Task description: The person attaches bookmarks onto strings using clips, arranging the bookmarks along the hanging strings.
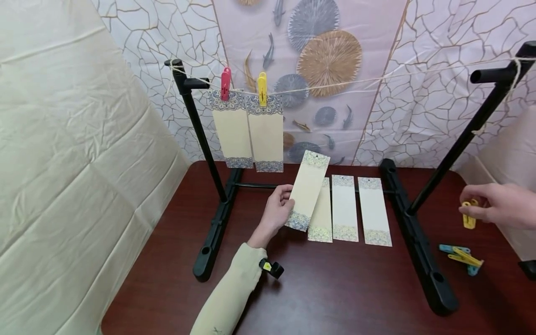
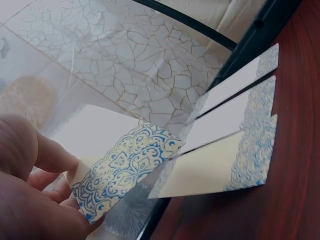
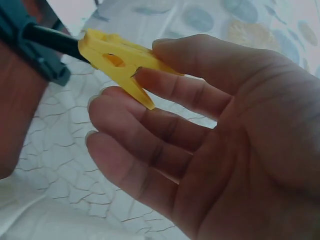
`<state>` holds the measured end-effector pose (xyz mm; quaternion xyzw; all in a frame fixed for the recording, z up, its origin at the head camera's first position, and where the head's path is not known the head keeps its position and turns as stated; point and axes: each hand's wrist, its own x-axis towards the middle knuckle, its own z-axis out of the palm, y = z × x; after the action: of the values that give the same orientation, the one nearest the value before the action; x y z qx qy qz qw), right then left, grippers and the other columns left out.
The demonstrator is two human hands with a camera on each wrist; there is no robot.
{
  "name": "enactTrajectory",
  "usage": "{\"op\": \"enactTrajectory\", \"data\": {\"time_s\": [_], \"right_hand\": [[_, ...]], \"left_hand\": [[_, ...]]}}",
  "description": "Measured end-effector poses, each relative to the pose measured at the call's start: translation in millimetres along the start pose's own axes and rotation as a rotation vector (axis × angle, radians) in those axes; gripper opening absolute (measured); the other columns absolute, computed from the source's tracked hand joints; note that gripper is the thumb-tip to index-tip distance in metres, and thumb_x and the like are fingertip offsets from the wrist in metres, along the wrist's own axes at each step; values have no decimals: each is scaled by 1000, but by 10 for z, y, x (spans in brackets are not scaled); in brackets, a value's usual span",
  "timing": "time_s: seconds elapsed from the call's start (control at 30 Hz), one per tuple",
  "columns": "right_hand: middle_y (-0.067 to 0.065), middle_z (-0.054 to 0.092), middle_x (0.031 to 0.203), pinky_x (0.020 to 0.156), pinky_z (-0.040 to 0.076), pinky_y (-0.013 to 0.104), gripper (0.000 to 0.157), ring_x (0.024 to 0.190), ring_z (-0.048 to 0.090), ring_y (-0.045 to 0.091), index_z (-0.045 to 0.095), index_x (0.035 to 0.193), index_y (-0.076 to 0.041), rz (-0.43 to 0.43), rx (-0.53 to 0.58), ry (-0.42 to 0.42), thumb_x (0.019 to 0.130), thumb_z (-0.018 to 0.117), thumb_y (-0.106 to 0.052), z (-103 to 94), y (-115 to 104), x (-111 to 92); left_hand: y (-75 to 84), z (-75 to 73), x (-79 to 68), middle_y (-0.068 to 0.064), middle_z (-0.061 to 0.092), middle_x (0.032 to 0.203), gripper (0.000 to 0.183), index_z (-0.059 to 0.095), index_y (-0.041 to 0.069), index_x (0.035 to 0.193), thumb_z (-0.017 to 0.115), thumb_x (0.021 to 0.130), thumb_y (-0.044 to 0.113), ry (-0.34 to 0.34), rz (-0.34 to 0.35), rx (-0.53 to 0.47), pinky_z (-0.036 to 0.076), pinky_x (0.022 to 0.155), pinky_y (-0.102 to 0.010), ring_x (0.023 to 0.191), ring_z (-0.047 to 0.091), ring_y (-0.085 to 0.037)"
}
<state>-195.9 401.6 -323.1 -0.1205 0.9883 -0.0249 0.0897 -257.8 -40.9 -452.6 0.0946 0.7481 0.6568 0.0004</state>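
My left hand (image 1: 276, 209) pinches the lower left edge of a cream paper bookmark (image 1: 309, 188) with blue lace-patterned ends and a small hole at its top. It is tilted, and in the head view it overlaps another bookmark (image 1: 320, 214) lying on the table. In the left wrist view the thumb lies on the front of the held bookmark (image 2: 120, 165). Off to the right, my right hand (image 1: 502, 204) holds a yellow clothespin (image 1: 469, 216) between thumb and index finger. Seen from the right wrist, the other fingers are loosely bent below the clothespin (image 3: 115, 60).
Two bookmarks hang from a string (image 1: 335, 86) by a pink clothespin (image 1: 225, 83) and a yellow one (image 1: 262, 88). Black stand posts (image 1: 201, 130) carry the string. Two more bookmarks (image 1: 345, 208) (image 1: 374, 211) lie flat. Blue and yellow clothespins (image 1: 462, 256) lie at right.
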Motion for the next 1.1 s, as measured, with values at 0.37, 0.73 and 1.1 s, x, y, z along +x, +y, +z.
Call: {"op": "enactTrajectory", "data": {"time_s": [0.37,0.73,1.1], "right_hand": [[-3,57,68,53,36,28,17,59,45,16,64,96,-1,-39,-47,65,89,69,-15,-342,-344,134],[-5,58,71,54,34,29,12,56,43,12,67,99,-11,-121,-74,129,93,67,-21,-551,-602,279],[-11,62,77,55,40,27,13,59,45,-1,70,86,-23,-300,-105,352,84,76,-11,-781,-867,336]], "left_hand": [[158,51,-14,-28,62,110,38,50,-2,130,50,93,-6,11,56,-76,42,65,-22,81,56,-19],[330,89,-22,-25,61,113,34,50,0,128,51,94,-5,48,120,-184,45,73,-21,86,57,-12],[445,90,-42,-27,59,113,31,50,-2,125,51,94,-5,80,164,-228,45,74,-21,87,57,-11]]}}
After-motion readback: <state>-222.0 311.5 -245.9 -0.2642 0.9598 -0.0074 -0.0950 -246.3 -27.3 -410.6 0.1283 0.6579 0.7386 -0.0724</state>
